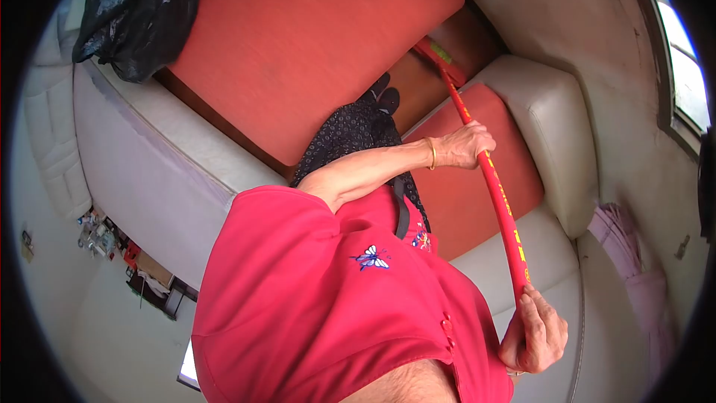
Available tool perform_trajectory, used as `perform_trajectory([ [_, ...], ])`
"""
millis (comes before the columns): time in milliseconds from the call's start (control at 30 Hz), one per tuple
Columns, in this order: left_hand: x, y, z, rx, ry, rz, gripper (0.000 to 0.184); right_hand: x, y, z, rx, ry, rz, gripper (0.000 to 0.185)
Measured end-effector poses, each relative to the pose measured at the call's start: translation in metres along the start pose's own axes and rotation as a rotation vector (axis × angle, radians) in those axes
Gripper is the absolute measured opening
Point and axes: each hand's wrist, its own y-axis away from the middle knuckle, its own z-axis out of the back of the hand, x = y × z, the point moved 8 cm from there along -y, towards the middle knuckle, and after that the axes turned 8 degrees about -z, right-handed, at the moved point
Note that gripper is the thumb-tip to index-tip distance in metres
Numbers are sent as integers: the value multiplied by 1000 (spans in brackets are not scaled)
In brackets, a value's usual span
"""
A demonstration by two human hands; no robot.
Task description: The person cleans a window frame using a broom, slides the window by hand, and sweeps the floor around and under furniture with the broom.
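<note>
A long red broom [501,213] with yellow lettering on its handle runs slantwise in front of me. My left hand [466,145], with a gold bangle at the wrist, is wrapped round the middle of the handle. Near the handle's upper end, my right hand [538,330] grips it with bent fingers. The broom's head [441,60] is red with a yellow-green patch. It rests low down by the brown floor, partly hidden by the edge of a large flat orange-red surface [321,37].
To the right stands a pale sofa [541,97] with an orange-red seat [496,172]. A black plastic bag [145,15] lies at the upper left. Pink cloth [634,276] hangs by the wall. My dark shoes [386,97] stand near the broom's head.
</note>
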Motion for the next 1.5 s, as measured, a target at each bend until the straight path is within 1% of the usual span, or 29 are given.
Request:
perform_trajectory([
  [33, -6, 6, -6, 56, -1, 27, 19, 1, 9, 5, -18, -11, -46, 28],
  [67, -13, 6, -4, 34, 20, 2, 17, 4, 11, 9, -59, 44, -103, 24],
  [100, -21, 4, -1, 36, 20, -3, 17, 5, 18, 18, -73, 121, -89, 18],
  [167, -37, -3, -3, 53, -8, -1, 15, -2, 38, 40, -226, 108, -198, 15],
  [200, -43, -4, -5, 30, -14, -17, 15, 1, 50, 45, -254, 25, -114, 13],
  [233, -44, -3, -7, 32, -12, -18, 15, 7, 57, 42, -255, 26, -117, 13],
  [300, -46, 0, -4, -49, -49, -73, 14, 19, 72, 32, -268, 156, -135, 15],
  [333, -43, 6, -5, -50, -51, -118, 15, 23, 81, 18, -231, 153, -155, 17],
  [367, -29, 16, -5, -45, -48, -116, 15, 31, 83, -2, -186, 132, -115, 23],
  [433, -10, 35, -12, 27, -49, -202, 16, 45, 79, -51, -51, 200, -97, 25],
  [500, -7, 57, -3, 40, -26, -195, 17, 65, 84, -69, -88, 173, -101, 25],
  [567, -13, 87, 1, -31, -7, -187, 17, 90, 98, -79, -105, 149, -120, 25],
  [600, -14, 109, -6, 44, -45, -167, 17, 99, 105, -87, -74, 142, -137, 26],
  [633, -25, 124, -2, 40, -48, -170, 17, 107, 111, -93, -46, 135, -155, 26],
  [700, -43, 154, 2, 73, 8, -128, 18, 126, 127, -96, -38, 119, -145, 28],
  [767, -58, 173, -4, 86, 16, -111, 18, 127, 144, -88, -91, 47, -170, 29],
  [833, -72, 185, -2, 79, 18, -97, 18, 132, 143, -81, -60, 42, -154, 27],
  [933, -80, 195, -2, 64, 32, 10, 18, 127, 140, -72, -61, -19, -149, 23],
  [1033, -92, 207, -5, 79, 11, 51, 18, 132, 137, -59, -40, -21, -101, 24],
  [1100, -94, 211, -8, 109, -17, 71, 17, 120, 139, -54, -79, -55, -105, 21],
  [1167, -100, 210, -15, 148, -20, 86, 17, 108, 142, -42, -158, 46, -104, 16],
  [1233, -108, 197, -25, 168, 61, 128, 15, 79, 164, -9, -415, -84, -101, 12],
  [1300, -144, 169, -18, 131, -17, 59, 14, 65, 175, 25, -616, -98, -154, 2],
  [1367, -169, 148, -21, 102, 19, 24, 15, 89, 188, 52, -771, 672, -75, 10],
  [1433, -195, 130, -17, 96, 41, -12, 15, 112, 192, 82, -964, 240, 482, 12],
  [1467, -203, 128, -13, 96, 35, -13, 15, 120, 192, 87, -968, 237, 485, 12],
  [1500, -212, 125, -14, 127, 51, -29, 15, 125, 192, 93, -904, 181, 491, 12],
])
